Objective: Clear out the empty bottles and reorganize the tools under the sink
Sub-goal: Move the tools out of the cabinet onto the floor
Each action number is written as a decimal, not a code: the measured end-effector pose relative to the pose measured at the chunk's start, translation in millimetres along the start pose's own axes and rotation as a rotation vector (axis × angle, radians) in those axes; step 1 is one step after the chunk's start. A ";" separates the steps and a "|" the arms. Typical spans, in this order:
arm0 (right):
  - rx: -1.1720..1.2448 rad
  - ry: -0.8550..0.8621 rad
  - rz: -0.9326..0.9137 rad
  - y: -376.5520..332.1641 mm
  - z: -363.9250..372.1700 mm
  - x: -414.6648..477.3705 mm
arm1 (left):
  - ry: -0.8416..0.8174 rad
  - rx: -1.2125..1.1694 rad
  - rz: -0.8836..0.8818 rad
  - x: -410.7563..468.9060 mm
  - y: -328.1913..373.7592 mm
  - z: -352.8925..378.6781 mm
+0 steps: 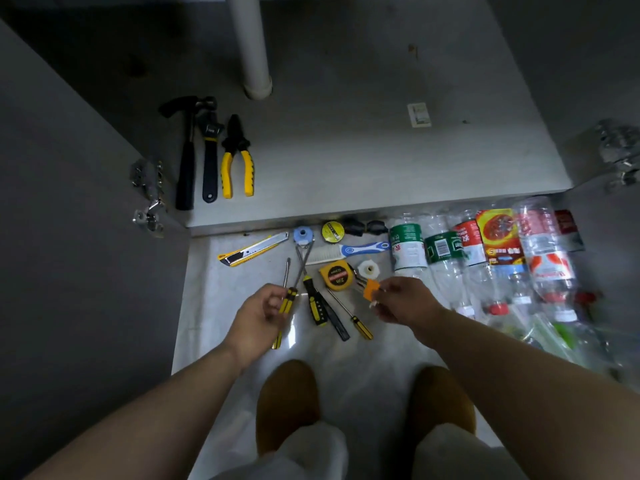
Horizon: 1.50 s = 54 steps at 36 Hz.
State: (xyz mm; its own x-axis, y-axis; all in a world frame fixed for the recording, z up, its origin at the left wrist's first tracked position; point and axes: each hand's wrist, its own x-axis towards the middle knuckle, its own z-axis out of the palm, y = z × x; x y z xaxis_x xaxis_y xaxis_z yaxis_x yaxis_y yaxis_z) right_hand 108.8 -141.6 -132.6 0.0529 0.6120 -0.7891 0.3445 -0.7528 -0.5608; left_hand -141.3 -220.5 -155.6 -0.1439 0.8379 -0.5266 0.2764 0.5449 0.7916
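- Resting in the left hand (259,318), a yellow-and-black screwdriver (289,301) was gripped by curled fingers just above the pale floor (242,271).
- An orange key holder (370,289) was pinched between the thumb and fingertips of the right hand (403,299).
- Between the hands, a tape measure (336,276) and two more screwdrivers (317,306) were laid on the floor.
- Empty bottles (446,251) were lined up on their sides to the right.
- A hammer (187,150), wrench (209,157) and pliers (237,161) were set side by side inside the cabinet (346,150), left of the drain pipe (251,46).

cabinet base (346,150): flat grey panel | drain pipe (251,46): white, upright at rear | floor (214,306): pale glossy tile | light: dim
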 end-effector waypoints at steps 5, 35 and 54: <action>-0.127 0.080 0.109 22.5 6.1 19.1 | 0.086 -0.018 -0.134 -0.9 -34.3 -15.4; -0.469 0.068 -0.556 -53.7 65.4 8.2 | 0.524 0.289 0.347 41.7 60.6 -46.3; -0.957 -0.092 -0.881 -192.8 138.7 41.2 | 0.625 0.500 -0.091 145.0 115.1 -106.6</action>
State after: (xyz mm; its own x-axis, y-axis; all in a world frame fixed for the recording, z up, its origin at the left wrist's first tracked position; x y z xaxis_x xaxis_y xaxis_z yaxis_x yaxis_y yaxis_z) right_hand -85.5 -4.7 -91.8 -0.5823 0.7611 -0.2856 0.7593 0.3837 -0.5256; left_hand -231.6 -32.9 -107.8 -0.6505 0.7344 -0.1938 0.6096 0.6570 0.4436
